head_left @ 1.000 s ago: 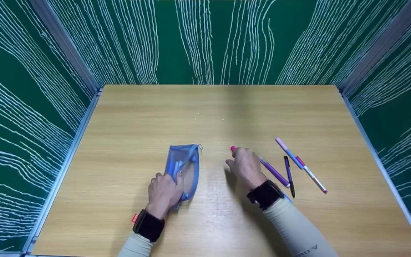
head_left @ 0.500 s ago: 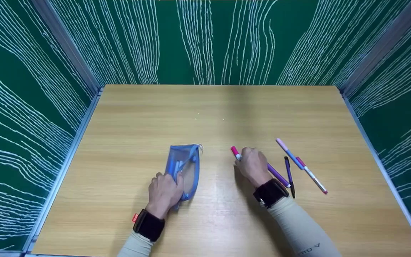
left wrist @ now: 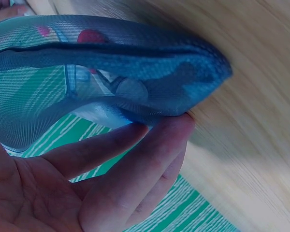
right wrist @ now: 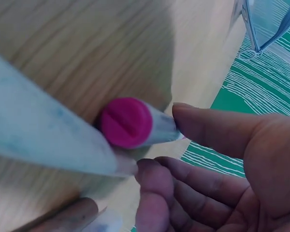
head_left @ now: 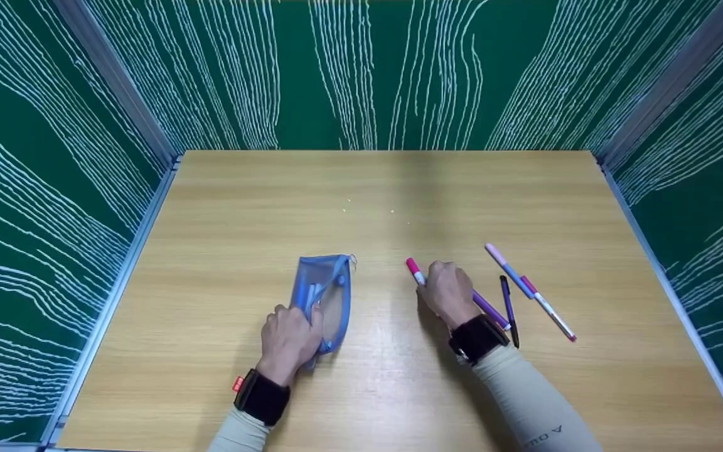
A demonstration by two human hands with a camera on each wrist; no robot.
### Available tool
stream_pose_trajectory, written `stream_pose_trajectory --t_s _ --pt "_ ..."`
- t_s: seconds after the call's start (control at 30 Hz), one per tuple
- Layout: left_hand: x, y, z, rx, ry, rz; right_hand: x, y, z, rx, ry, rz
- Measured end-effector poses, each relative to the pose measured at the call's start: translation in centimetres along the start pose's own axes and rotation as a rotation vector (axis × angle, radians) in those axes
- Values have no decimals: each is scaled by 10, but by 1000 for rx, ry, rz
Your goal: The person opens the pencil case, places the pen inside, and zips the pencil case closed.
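At the left, my left hand (head_left: 290, 342) holds the near part of a blue mesh pencil case (head_left: 340, 314), whose zipped mouth gapes. Pens show through its mesh in the left wrist view, where fingertips (left wrist: 176, 128) press its side. Right of the case, my right hand (head_left: 449, 292) pinches a white marker with a pink cap (head_left: 413, 266) low over the table. In the right wrist view the thumb touches the marker's barrel (right wrist: 159, 126) and the other fingers curl beside it; its pink end faces the camera. A purple marker (head_left: 490, 311) lies partly behind this hand.
Right of my right hand lie a dark pen (head_left: 508, 304), a lilac-and-blue marker (head_left: 509, 270) and a white pen with a magenta cap (head_left: 550, 309). Green panels with white lines (head_left: 512, 75) border the wooden table (head_left: 261, 201) at the back and sides.
My right hand has shifted right and slightly toward me along the pink-capped marker, so more of its cap and barrel shows. My left hand and the pencil case stay put.
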State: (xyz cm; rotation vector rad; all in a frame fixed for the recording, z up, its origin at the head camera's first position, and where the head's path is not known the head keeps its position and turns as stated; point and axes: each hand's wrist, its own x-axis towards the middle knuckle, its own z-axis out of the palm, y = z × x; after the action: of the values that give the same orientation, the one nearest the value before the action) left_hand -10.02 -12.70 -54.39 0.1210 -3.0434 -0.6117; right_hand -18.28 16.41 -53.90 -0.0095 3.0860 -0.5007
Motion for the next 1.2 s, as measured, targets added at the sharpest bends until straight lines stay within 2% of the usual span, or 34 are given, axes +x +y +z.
stream_pose_trajectory --t_s 0.27,0.5,0.63,0.83,1.1,1.2 --pt "-1 0 -2 -5 -21 -8 0 0 3 19 -19 -3" --pt "-2 -1 0 -13 30 8 0 -2 2 -2 -6 22" --pt "-1 -1 0 -9 20 2 -1 -4 -1 18 -9 18" --pt "-1 0 -2 -6 -13 -14 -5 -10 -5 85 -17 -16" --pt "-1 0 -2 -9 -6 -8 -13 -26 -4 201 -31 -45" --pt "-1 0 -3 -14 -14 -11 -16 -33 -3 247 -51 -30"
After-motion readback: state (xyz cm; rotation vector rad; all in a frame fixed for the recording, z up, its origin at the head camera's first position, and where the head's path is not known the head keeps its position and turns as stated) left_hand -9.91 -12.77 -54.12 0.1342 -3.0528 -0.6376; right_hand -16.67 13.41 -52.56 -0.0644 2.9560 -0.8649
